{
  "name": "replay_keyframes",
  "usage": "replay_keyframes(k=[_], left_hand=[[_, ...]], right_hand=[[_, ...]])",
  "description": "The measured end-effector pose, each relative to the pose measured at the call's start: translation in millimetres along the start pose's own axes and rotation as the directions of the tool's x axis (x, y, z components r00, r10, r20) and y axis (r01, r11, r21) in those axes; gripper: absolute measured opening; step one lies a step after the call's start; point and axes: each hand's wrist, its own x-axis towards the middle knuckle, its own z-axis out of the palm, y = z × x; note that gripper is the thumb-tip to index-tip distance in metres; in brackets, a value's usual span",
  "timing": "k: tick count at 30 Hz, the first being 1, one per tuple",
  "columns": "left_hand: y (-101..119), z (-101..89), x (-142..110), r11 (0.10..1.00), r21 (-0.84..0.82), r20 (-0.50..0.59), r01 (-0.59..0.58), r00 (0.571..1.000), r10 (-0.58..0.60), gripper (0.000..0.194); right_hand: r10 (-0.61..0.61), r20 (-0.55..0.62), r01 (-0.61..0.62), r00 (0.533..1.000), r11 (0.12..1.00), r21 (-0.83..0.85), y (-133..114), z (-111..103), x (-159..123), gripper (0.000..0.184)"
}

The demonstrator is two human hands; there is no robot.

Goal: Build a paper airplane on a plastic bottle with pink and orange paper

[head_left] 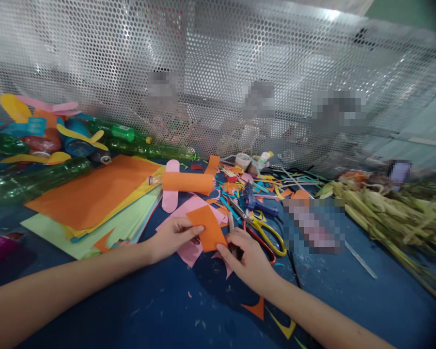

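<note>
Between my two hands is a small piece of orange paper [206, 229], raised a little above the table. My left hand [172, 237] pinches its left edge with the thumb on top. At its lower right corner my right hand [249, 257] grips it between thumb and curled fingers. Pink paper [187, 254] lies beneath. Just behind stands a plastic bottle wrapped in orange paper [187, 182], lying on its side across a pink rounded strip [170, 202]. To the right of my right hand lie yellow-handled scissors [271, 235], red-handled scissors [259, 240] and a blue glue gun [261, 206].
A stack of coloured sheets [90, 194] lies at left, with green bottles [54, 177] and paper-winged bottle models [72, 135] behind. Paper scraps [236, 182] cover the back middle. Dried husks [381, 213] lie at right. A perforated metal screen [210, 63] closes off the back.
</note>
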Motion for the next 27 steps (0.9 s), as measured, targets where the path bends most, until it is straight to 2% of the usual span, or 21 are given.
replay_keyframes(k=[9, 15, 19, 21, 23, 27], left_hand=[[-0.7, 0.4, -1.0, 0.998, -0.038, -0.023, 0.039, 0.999, -0.040, 0.027], [1.2, -0.6, -0.8, 0.999, -0.047, 0.008, 0.022, 1.000, -0.021, 0.024], [3.8, 0.3, -1.5, 0.996, -0.080, 0.106, -0.026, 0.994, 0.035, 0.017], [3.6, 1.8, -3.0, 0.990, -0.141, 0.177, -0.007, 0.984, 0.032, 0.025], [2.0, 3.4, -5.0, 0.990, -0.133, 0.237, 0.055, 0.971, -0.022, 0.033], [-2.8, 4.6, -7.8, 0.989, 0.015, 0.293, 0.144, 0.945, -0.142, 0.033]], right_hand=[[-0.018, -0.033, 0.018, 0.999, 1.000, -0.005, 2.7, 0.2, 1.1, 0.027], [-0.029, -0.052, 0.029, 0.998, 1.000, -0.008, 4.6, 1.0, -0.2, 0.025], [-0.058, -0.038, 0.058, 0.998, 0.998, 0.011, 5.1, 0.5, -0.5, 0.028], [-0.074, -0.038, 0.075, 0.997, 0.997, 0.025, 4.6, 0.8, -0.8, 0.027], [-0.103, -0.050, 0.104, 0.993, 0.994, 0.024, 3.4, 1.5, -1.0, 0.025], [-0.163, -0.078, 0.163, 0.984, 0.987, 0.002, 0.6, 3.1, -1.2, 0.021]])
